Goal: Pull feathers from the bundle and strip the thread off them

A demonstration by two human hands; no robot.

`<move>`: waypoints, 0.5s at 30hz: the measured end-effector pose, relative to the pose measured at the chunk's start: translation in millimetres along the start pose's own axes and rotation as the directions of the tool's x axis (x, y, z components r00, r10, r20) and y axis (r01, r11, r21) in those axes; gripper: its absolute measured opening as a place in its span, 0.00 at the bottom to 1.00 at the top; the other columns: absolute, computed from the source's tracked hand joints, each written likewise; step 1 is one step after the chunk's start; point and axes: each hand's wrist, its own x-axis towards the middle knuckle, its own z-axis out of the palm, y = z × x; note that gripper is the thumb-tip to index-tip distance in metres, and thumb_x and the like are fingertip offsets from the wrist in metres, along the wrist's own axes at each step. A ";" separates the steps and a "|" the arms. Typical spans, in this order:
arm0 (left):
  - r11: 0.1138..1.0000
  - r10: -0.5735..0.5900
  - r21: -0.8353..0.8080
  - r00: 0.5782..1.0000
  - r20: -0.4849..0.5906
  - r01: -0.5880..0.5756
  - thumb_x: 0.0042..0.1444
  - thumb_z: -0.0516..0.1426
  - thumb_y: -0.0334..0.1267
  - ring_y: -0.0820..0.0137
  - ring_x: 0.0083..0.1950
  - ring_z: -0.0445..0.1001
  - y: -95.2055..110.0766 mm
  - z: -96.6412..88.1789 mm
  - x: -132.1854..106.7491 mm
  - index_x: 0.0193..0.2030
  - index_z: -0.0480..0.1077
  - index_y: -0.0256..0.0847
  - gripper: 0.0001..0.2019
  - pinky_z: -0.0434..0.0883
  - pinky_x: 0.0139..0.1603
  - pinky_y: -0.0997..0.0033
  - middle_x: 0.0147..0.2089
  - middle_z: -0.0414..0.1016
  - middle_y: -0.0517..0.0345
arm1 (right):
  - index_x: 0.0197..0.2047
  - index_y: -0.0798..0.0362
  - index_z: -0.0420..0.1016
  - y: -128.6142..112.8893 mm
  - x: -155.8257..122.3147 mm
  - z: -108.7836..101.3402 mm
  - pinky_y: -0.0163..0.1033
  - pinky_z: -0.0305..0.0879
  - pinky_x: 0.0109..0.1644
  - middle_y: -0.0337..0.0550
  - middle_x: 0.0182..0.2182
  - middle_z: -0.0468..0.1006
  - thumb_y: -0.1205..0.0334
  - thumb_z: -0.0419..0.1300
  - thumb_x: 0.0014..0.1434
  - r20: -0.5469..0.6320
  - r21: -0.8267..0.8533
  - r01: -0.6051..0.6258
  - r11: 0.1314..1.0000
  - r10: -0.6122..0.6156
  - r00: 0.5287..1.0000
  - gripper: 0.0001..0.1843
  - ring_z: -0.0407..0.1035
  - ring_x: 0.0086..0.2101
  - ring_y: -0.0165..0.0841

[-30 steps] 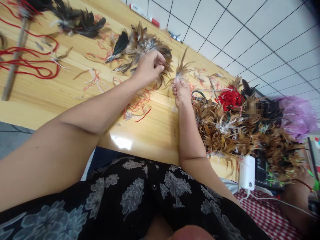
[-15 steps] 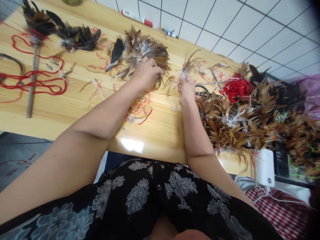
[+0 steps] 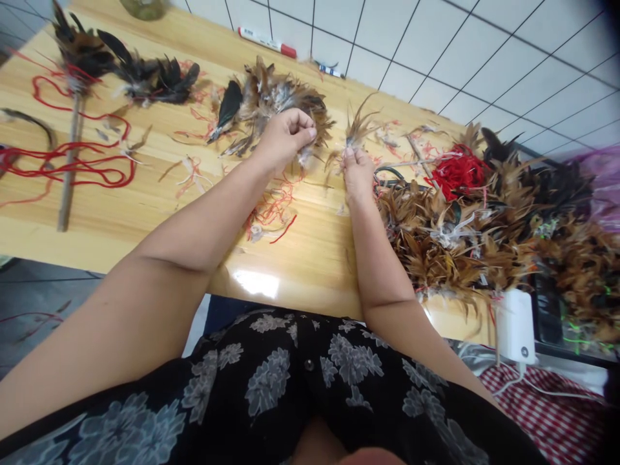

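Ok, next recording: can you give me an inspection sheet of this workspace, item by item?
Surface: light wooden table, glossy, with a patch of glare near its edge.
Job's things: brown feather bunch and small feather tuft.
Clutter: heap of brown feathers, red cord, red yarn bundle, wooden stick, marker with a red cap.
Grippers: nothing seen; bare hands instead. Left hand closed at the brown feather bunch, right hand pinching the small feather tuft.
Cables: white power adapter with white cable.
Surroundings: white tiles, purple plastic bag, red checked cloth.
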 end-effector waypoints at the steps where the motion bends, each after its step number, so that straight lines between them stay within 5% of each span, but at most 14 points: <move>1: 0.998 -0.056 -0.015 0.998 0.001 0.056 0.74 0.62 0.58 0.64 0.47 0.73 2.3 1.6 -1.2 0.48 0.72 0.48 0.16 0.69 0.54 0.56 0.36 0.78 0.61 | 0.36 0.48 0.70 0.2 0.1 0.9 0.42 0.81 0.48 0.41 0.35 0.77 0.20 0.61 0.72 -0.062 -0.020 0.005 1.000 -0.007 0.998 0.36 0.78 0.42 0.35; 4: 0.984 -0.167 0.061 0.986 0.010 0.167 0.67 0.68 0.49 0.56 0.54 0.79 8.7 3.0 -4.4 0.48 0.80 0.48 0.10 0.72 0.57 0.55 0.39 0.84 0.56 | 0.36 0.48 0.71 1.2 0.6 2.8 0.47 0.83 0.52 0.41 0.35 0.78 0.18 0.55 0.73 -0.139 -0.092 0.018 0.996 -0.030 0.990 0.39 0.76 0.38 0.33; 9: 0.926 -0.101 0.354 0.989 -0.103 0.132 0.72 0.61 0.34 0.63 0.53 0.75 29.4 -12.3 -11.8 0.49 0.82 0.44 0.06 0.70 0.65 0.60 0.52 0.87 0.57 | 0.40 0.49 0.73 15.2 10.3 -5.3 0.49 0.83 0.55 0.44 0.38 0.80 0.19 0.47 0.76 -0.113 -0.173 0.103 0.980 -0.124 0.986 0.40 0.79 0.41 0.35; 15: 0.738 -0.230 0.671 0.962 0.147 0.073 0.72 0.67 0.43 0.53 0.54 0.81 55.6 -17.2 -20.4 0.37 0.81 0.42 0.11 0.69 0.58 0.59 0.39 0.82 0.52 | 0.42 0.50 0.74 35.2 23.4 -13.6 0.48 0.82 0.54 0.44 0.39 0.77 0.20 0.44 0.78 -0.089 -0.256 0.178 0.950 -0.206 0.975 0.41 0.79 0.42 0.35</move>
